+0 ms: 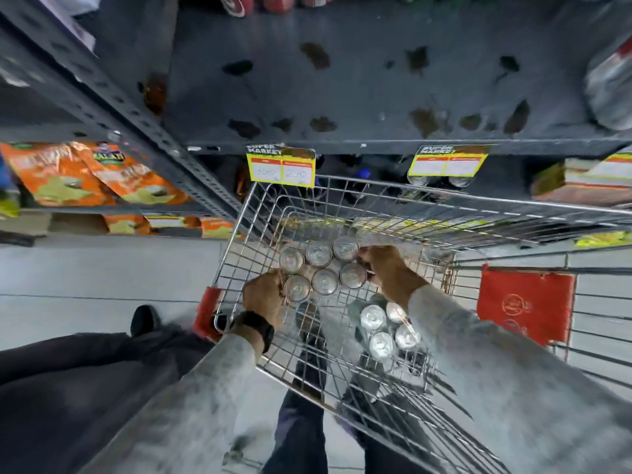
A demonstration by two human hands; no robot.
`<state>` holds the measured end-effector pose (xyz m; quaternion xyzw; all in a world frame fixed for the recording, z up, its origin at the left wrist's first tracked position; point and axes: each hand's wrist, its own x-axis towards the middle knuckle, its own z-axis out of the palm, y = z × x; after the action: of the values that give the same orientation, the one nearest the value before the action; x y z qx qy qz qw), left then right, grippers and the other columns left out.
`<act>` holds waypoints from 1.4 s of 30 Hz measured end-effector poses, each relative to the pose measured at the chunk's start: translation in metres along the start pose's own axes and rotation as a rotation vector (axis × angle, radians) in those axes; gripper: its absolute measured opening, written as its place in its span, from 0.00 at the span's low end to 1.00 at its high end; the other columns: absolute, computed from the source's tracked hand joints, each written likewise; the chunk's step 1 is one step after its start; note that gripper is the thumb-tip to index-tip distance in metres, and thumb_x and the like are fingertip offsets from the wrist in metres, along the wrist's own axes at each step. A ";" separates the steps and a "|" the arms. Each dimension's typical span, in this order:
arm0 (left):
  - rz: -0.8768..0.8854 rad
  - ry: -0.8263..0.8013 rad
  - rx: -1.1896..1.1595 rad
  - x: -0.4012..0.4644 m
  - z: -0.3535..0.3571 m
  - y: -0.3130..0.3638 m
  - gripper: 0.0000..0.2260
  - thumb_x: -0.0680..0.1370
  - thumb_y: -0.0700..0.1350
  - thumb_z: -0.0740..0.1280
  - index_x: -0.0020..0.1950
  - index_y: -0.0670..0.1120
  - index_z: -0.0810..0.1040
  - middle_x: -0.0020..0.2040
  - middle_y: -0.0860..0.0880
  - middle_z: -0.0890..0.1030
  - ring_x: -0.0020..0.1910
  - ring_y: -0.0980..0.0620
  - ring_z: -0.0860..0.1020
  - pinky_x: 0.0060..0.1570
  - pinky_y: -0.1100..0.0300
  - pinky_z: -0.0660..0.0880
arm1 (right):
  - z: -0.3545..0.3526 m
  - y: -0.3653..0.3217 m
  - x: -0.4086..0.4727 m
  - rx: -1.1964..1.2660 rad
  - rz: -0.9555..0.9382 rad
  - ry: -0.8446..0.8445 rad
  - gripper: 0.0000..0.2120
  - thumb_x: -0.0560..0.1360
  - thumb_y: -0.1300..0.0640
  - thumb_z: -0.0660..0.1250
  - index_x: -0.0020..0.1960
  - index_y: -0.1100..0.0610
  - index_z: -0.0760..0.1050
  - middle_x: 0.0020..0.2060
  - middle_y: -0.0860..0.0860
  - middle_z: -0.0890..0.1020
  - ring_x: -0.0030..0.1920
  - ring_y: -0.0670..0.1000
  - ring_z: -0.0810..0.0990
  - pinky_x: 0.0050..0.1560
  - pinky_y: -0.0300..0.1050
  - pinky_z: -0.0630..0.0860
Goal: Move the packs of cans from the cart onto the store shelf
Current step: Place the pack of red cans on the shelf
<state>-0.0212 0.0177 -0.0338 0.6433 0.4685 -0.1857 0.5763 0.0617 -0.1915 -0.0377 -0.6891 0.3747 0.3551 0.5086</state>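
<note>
Six cans, wrapped as one pack (pixel 319 268), sit inside the wire cart (pixel 239 234) below the bare, stained shelf (pixel 359 97), with the left hand (pixel 263 295) clamped on the near-left end and the right hand (pixel 386 268) curled around the far-right end; a second pack (pixel 386 326) lies nearer the person. Expect a heavy, rigid load in slippery film. Grip low on opposite ends, because the wrap may stretch if lifted by its top.
</note>
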 end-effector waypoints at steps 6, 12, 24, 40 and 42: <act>0.049 0.052 -0.106 -0.107 -0.028 0.062 0.08 0.77 0.40 0.72 0.53 0.44 0.88 0.53 0.42 0.89 0.58 0.38 0.86 0.61 0.39 0.82 | -0.042 -0.012 -0.107 0.070 -0.088 0.020 0.04 0.76 0.65 0.71 0.45 0.58 0.84 0.45 0.55 0.87 0.45 0.53 0.85 0.43 0.46 0.83; 0.277 -0.042 -0.205 -0.193 -0.064 0.140 0.13 0.74 0.31 0.73 0.40 0.49 0.88 0.48 0.43 0.89 0.60 0.37 0.85 0.64 0.42 0.81 | -0.080 -0.070 -0.223 0.077 -0.400 0.034 0.07 0.70 0.65 0.76 0.40 0.53 0.85 0.35 0.46 0.88 0.43 0.50 0.87 0.41 0.45 0.83; 0.471 -0.101 -0.352 -0.185 -0.082 0.296 0.10 0.81 0.32 0.65 0.61 0.37 0.80 0.55 0.39 0.82 0.43 0.50 0.82 0.40 0.65 0.82 | -0.072 -0.265 -0.242 -0.164 -0.705 0.175 0.16 0.68 0.69 0.73 0.55 0.74 0.78 0.40 0.58 0.79 0.43 0.53 0.78 0.45 0.53 0.79; 0.375 -0.078 -0.321 -0.114 -0.072 0.330 0.13 0.82 0.32 0.60 0.60 0.38 0.82 0.62 0.37 0.84 0.55 0.46 0.80 0.68 0.48 0.77 | -0.025 -0.337 -0.177 -0.389 -0.676 0.223 0.11 0.72 0.66 0.70 0.34 0.57 0.74 0.32 0.53 0.79 0.38 0.54 0.81 0.36 0.43 0.77; 0.416 -0.039 -0.302 -0.117 -0.071 0.324 0.14 0.80 0.33 0.64 0.64 0.34 0.81 0.56 0.39 0.85 0.54 0.46 0.79 0.62 0.51 0.78 | -0.030 -0.330 -0.179 -0.362 -0.698 0.213 0.03 0.71 0.63 0.72 0.45 0.59 0.81 0.42 0.56 0.84 0.47 0.57 0.83 0.46 0.46 0.80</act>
<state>0.1642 0.0709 0.2604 0.6288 0.3372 -0.0033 0.7007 0.2706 -0.1257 0.2687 -0.8863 0.1001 0.1481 0.4273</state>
